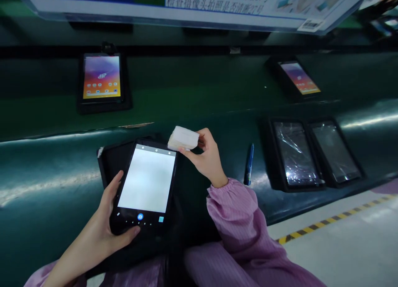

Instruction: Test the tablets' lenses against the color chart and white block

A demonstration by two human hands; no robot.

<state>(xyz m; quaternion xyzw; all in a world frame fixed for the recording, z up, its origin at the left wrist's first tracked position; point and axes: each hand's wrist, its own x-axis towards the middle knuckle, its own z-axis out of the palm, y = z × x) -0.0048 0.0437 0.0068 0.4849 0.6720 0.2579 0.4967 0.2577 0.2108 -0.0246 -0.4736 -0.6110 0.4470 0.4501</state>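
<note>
A black tablet (146, 178) is tilted up in my left hand (107, 220), whose fingers grip its left edge while the thumb lies over the lower bezel. Its screen is lit nearly white, with a blue camera button at the bottom. Between the thumb and fingers of my right hand (207, 156) is a small white block (184, 138), held at the tablet's top right corner. Whether the block touches the tablet I cannot tell. Under the tablet, a black tray (107, 160) shows partly at the left.
Lit tablets stand further back, one at left (102, 78) and one at right (299, 78). A blue pen (249, 165) lies right of my sleeve. Two film-covered tablets in black trays, one nearer (295, 154) and one further right (335, 152), rest there. A printed sign (217, 7) hangs above.
</note>
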